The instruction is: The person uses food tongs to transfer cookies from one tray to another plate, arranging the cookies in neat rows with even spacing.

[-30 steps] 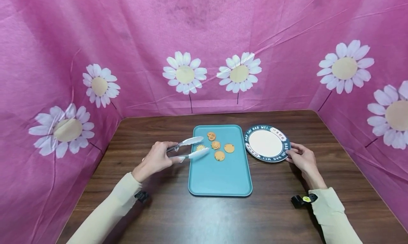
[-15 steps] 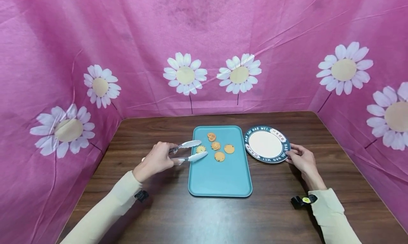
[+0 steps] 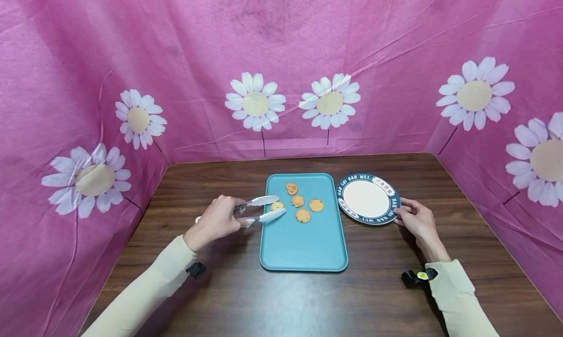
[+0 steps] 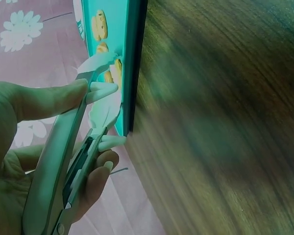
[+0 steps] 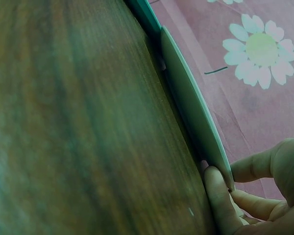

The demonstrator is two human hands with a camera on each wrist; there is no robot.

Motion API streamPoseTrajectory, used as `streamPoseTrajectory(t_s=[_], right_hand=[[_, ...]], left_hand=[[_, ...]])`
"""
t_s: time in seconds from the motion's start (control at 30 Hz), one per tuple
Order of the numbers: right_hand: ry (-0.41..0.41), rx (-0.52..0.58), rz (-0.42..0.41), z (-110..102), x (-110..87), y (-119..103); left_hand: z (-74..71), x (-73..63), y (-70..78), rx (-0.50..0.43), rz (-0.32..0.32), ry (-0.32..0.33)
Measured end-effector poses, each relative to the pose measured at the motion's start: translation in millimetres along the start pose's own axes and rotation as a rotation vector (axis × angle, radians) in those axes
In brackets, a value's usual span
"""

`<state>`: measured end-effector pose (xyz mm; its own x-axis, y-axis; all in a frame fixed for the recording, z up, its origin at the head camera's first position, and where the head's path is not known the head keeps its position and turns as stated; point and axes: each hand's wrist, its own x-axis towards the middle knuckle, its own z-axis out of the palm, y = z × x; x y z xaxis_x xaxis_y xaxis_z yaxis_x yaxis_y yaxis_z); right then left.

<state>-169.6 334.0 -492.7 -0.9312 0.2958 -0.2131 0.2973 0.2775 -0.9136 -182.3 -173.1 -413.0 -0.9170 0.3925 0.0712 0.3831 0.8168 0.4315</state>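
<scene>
My left hand (image 3: pixel 216 220) grips a pair of tongs (image 4: pixel 59 156) with metal arms and white tips. The tips are spread around a pale flower-shaped cookie (image 3: pixel 277 206) near the left edge of the blue tray (image 3: pixel 303 249). Several more cookies lie on the tray: a pretzel-shaped one (image 3: pixel 292 189), a swirled one (image 3: pixel 297 201) and two round ones, with one round cookie (image 3: pixel 303 215) nearest the front. My right hand (image 3: pixel 419 222) pinches the right rim of a round plate (image 3: pixel 366 198) with a dark lettered border, thumb on top and fingers below in the right wrist view.
The tray and plate stand side by side on a dark wooden table (image 3: pixel 290 303). Behind and at both sides hangs a pink cloth (image 3: pixel 290 29) printed with white daisies.
The tongs' tips have shifted slightly, from partly over the flower-shaped cookie to either side of it, and drawn a little closer together. The right hand and plate stay in place.
</scene>
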Motion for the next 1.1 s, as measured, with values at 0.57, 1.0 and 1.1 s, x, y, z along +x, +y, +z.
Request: streamPoseTrajectory(t_s=[0.57,1.0,1.1], right_hand=[[0.004,-0.016,0.026,-2,0.3,1],[0.009,-0.010,0.025,-1,1.4,1],[0.006,-0.001,0.024,-1,1.8,1]], left_hand=[[7.5,-3.0,-6.2,-0.012,0.061,0.075],[10.2,1.0,-8.1,-0.033,0.086,0.131],[8.6,4.9,-7.1,-0.026,0.100,0.142]])
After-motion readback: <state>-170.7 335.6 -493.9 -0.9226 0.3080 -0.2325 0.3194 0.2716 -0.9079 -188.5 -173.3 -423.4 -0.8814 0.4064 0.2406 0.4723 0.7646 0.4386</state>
